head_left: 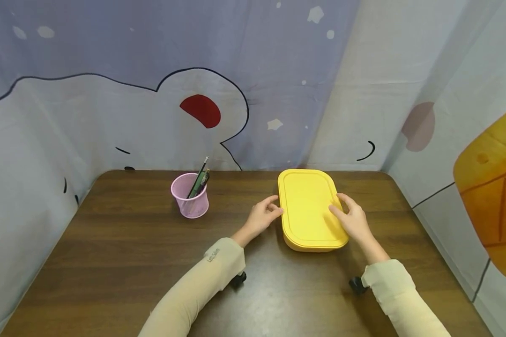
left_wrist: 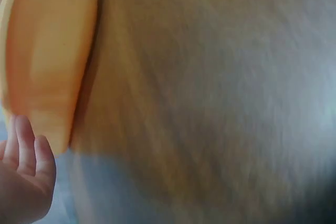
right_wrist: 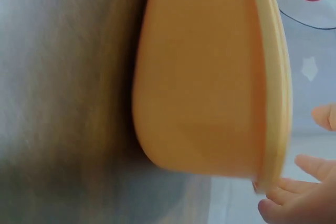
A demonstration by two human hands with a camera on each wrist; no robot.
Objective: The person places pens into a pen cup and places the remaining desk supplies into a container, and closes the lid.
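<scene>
A lidded yellow plastic box (head_left: 308, 206) stands on the wooden table between both hands, its lid on. At its left edge is my left hand (head_left: 261, 217), thumb and fingers spread at the rim. My right hand (head_left: 355, 222) is by the right edge, with the thumb over the lid and the other fingers along the side. In the left wrist view, the left hand's fingers (left_wrist: 25, 148) look fairly straight near the box wall (left_wrist: 58, 40). The right wrist view has the right hand (right_wrist: 310, 200) at the lid's far end, some fingertips behind the rim.
A pink cup (head_left: 189, 201) holding pencils or pens (head_left: 199, 183) stands left of the box. Behind the dark wooden table (head_left: 122, 243) hangs a printed curtain (head_left: 286, 84). Black devices (head_left: 238, 280) sit under the wrists.
</scene>
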